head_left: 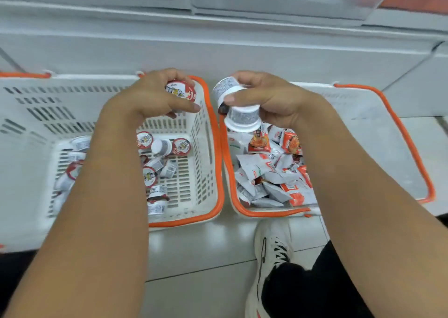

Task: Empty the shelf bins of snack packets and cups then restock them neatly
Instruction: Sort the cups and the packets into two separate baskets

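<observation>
- Left basket (208, 148): white slotted plastic with an orange rim, standing on the tiled floor (206, 257); loose snack cups (155, 170) lie scattered on its bottom, some lid-up, some on their sides.
- Left hand (155, 94): held above the far end of the left basket, its grip curled round a red-lidded cup (181, 92) with the printed foil lid facing the camera.
- Right hand (269, 99): above the gap between the two baskets, its grip clamped on two white cups (236, 104), one lying sideways on top of another held rim-down.
- Right basket (400, 136): same make, touching the left basket side by side; a heap of white-and-orange snack packets (274, 172) fills its near end.
- White sneaker (271, 252): on the floor just before the right basket, below a black trouser leg (315, 291).
- White shelving (218, 39): runs behind both baskets.
</observation>
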A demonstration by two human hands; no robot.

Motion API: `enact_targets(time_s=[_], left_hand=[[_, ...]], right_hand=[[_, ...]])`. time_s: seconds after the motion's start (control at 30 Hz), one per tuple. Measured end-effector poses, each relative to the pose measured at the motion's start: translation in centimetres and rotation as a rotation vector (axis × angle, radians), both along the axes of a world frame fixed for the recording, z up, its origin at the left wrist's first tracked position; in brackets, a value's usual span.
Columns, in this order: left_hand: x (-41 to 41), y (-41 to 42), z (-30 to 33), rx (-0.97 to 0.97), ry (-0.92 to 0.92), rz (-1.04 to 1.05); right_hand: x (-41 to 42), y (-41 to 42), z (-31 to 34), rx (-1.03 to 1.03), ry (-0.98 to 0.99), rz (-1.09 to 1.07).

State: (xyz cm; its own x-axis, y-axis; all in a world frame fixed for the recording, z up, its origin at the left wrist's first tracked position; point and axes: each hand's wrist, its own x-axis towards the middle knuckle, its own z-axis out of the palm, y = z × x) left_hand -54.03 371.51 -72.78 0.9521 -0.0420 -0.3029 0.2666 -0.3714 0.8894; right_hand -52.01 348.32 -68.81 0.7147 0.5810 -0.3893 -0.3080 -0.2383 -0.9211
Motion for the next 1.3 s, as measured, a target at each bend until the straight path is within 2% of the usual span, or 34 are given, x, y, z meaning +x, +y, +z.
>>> enact_targets(time_s=[0.13, 0.23, 0.3, 0.37, 0.53, 0.67, 0.77, 0.83, 0.9, 0.97, 1.03, 1.13, 1.3], left_hand=[[-2.9, 6.8, -4.6, 0.311, 0.218, 0.098], [-6.0, 10.3, -9.5, 0.382, 0.325, 0.176], [-7.7, 11.5, -12.0, 0.355, 0.366, 0.274], [-8.8, 11.7, -13.4, 0.316, 0.379, 0.326], [-7.9, 11.0, -14.0, 0.286, 0.275, 0.502], [-4.5, 8.4, -12.2, 0.364, 0.105, 0.637], [-2.3, 4.3, -9.6, 0.361, -0.105, 0.64], [-1.6, 0.6, -7.8, 0.268, -0.199, 0.527], [-1.5, -3.6, -6.0, 0.228, -0.268, 0.294], [-1.9, -7.5, -4.3, 0.283, -0.34, 0.045], [-2.2, -10.2, -2.9, 0.345, -0.347, -0.135], [-2.4, -11.9, -1.7, 0.449, -0.286, -0.286], [-3.1, -14.1, -2.4, 0.656, -0.274, -0.468]], right_hand=[[-2.6, 10.3, -6.4, -0.382, -0.225, 0.265], [-4.3, 14.6, -12.2, -0.688, -0.371, 0.326], [-5.2, 16.1, -14.9, -0.769, -0.346, 0.324], [-6.0, 16.9, -16.7, -0.756, -0.255, 0.309], [-5.8, 17.6, -16.9, -0.522, -0.121, 0.142], [-3.7, 15.7, -12.0, -0.373, -0.093, 0.256], [-0.6, 11.1, -5.8, -0.431, -0.177, 0.285], [1.5, 6.7, -1.1, -0.556, -0.274, 0.173], [3.0, 1.7, 2.9, -0.763, -0.395, 0.075], [3.6, -3.0, 5.3, -0.949, -0.435, 0.077], [2.9, -6.3, 6.6, -1.074, -0.396, 0.17], [1.0, -9.6, 6.8, -1.2, -0.308, 0.336], [-2.9, -13.1, 1.7, -1.207, -0.26, 0.335]])
